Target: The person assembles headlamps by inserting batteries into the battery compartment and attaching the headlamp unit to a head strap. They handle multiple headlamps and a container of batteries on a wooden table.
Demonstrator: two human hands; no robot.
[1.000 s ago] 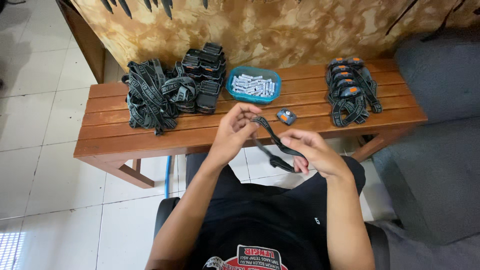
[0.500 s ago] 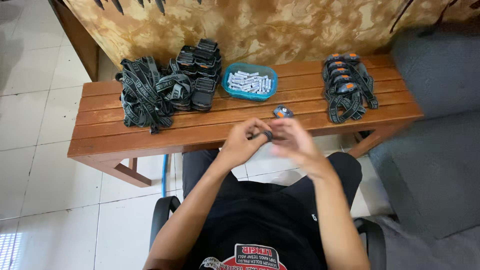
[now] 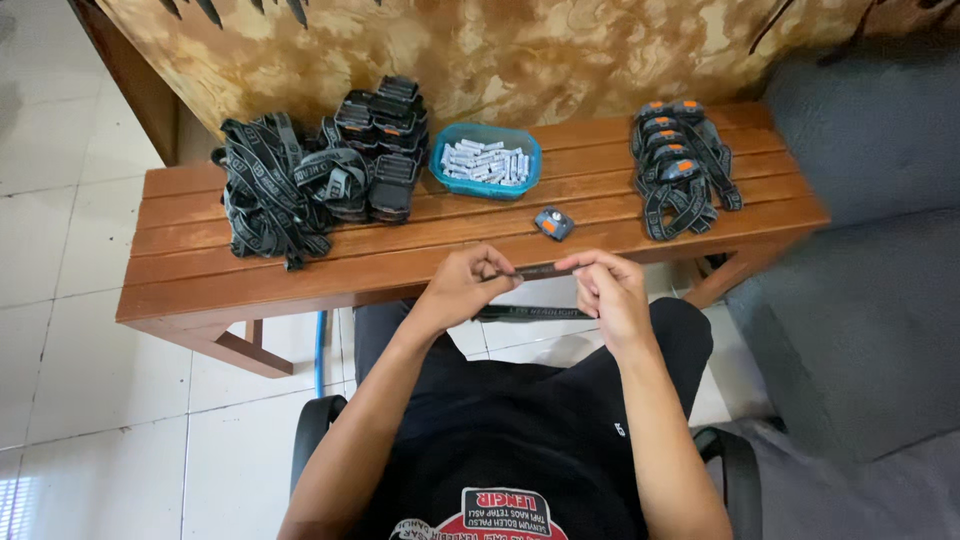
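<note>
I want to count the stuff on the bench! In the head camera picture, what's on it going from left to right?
Tangled pile of dark straps → stack of black headlamp bodies → teal tray of small white pieces → one loose small lamp with an orange spot → bunch of finished headlamps with orange buttons.

Wooden bench (image 3: 300,270), blue tray (image 3: 487,186) of white pieces, grey sofa (image 3: 870,290)
</note>
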